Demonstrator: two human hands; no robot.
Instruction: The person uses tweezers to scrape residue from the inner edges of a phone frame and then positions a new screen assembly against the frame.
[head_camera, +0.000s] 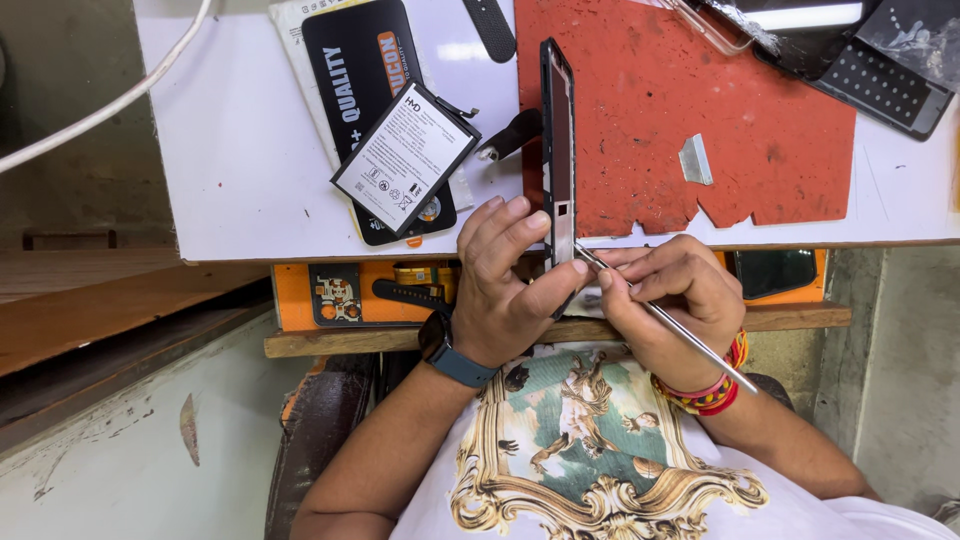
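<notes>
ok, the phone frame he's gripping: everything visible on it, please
The phone frame is a slim dark shell seen edge-on, standing on its long side across the table's front edge, over the white top beside the red mat. Its inner face looks pale and reflective, with a small cutout near the lower end. The left hand pinches that lower end between thumb and fingers. The right hand holds metal tweezers whose tip meets the frame by the cutout. No screen or battery shows in it.

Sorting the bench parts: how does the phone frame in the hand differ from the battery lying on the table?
The phone frame stands on edge, gripped by the left hand; the battery lies flat and untouched. The frame is long, thin and dark; the battery is broader with a white label. Both are rectangular.
</notes>
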